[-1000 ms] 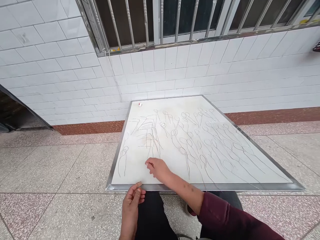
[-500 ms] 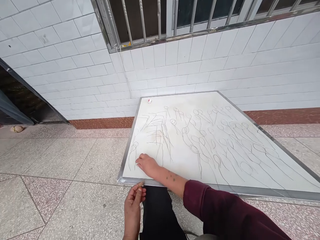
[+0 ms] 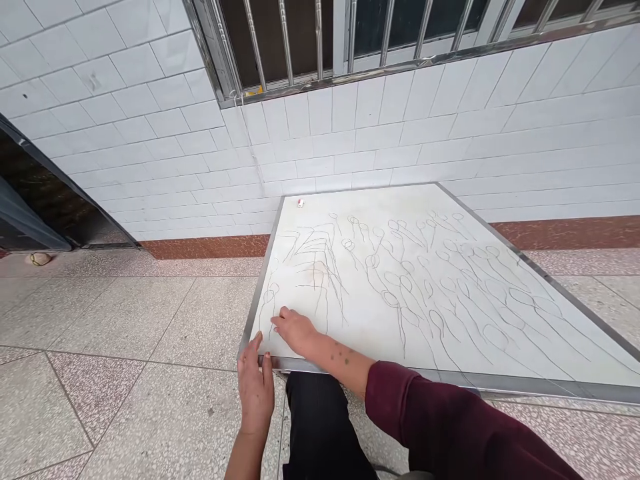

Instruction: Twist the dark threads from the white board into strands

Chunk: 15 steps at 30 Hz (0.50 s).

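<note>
A large whiteboard (image 3: 360, 340) in a grey frame lies flat before me. Thin dark strands (image 3: 434, 323), many with a loop at one end, are spread over it; their material is unclear. At the board's near left part, my right hand (image 3: 296, 332) rests with its fingers drawn together at a looped strand (image 3: 271, 293), which passes its fingertips. Close to the near left corner, my left hand (image 3: 256, 379) is open over the grey frame, thumb and fingers apart, with nothing visible in it.
Behind the board stands a white tiled wall (image 3: 350, 143) with a barred window (image 3: 320, 40). A small red and white object (image 3: 301, 203) lies at the board's far left corner. Speckled tile floor (image 3: 165, 333) surrounds the board, and a dark doorway (image 3: 45, 193) is at left.
My left hand has moved up and slightly left from below the board's edge onto its frame, and its pinched fingers have opened. My right hand stays in nearly the same place.
</note>
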{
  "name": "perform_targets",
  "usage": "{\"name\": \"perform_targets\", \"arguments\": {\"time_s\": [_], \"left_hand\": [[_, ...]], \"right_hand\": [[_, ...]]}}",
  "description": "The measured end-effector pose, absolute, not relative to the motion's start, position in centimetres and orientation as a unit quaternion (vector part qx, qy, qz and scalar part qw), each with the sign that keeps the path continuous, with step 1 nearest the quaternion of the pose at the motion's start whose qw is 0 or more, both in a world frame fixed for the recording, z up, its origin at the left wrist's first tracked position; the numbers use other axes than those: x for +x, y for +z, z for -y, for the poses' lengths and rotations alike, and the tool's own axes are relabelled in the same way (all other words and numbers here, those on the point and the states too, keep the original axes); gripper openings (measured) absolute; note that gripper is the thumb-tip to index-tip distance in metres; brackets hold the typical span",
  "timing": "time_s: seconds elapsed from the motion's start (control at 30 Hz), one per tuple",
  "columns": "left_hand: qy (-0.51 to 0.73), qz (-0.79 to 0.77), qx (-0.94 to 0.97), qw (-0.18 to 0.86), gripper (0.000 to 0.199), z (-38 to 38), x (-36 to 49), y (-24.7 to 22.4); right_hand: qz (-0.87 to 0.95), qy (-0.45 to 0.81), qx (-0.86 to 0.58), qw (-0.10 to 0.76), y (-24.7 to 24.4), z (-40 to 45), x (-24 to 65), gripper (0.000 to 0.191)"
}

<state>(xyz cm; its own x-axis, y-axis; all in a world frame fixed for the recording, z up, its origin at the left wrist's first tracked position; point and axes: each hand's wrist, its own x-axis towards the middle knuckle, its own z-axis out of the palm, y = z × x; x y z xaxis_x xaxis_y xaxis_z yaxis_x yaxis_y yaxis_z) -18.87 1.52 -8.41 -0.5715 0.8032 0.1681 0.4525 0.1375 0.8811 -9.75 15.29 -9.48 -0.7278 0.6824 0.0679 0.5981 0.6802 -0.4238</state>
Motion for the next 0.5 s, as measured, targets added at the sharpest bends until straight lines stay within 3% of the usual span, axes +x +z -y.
{"name": "perform_targets", "arguments": {"time_s": [0.23, 0.5], "left_hand": [[0.43, -0.75, 0.489, 0.118, 0.043, -3.3, -20.5, -10.4], [0.467, -0.729, 0.485, 0.124, 0.039, -2.6, -20.4, -10.6]], "right_hand": [[0.887, 0.178, -0.417, 0.087, -9.3, -14.8, -8.1, 0.021], [0.835, 0.186, -0.518, -0.002, -8.0, -16.2, -8.1, 0.03]]}}
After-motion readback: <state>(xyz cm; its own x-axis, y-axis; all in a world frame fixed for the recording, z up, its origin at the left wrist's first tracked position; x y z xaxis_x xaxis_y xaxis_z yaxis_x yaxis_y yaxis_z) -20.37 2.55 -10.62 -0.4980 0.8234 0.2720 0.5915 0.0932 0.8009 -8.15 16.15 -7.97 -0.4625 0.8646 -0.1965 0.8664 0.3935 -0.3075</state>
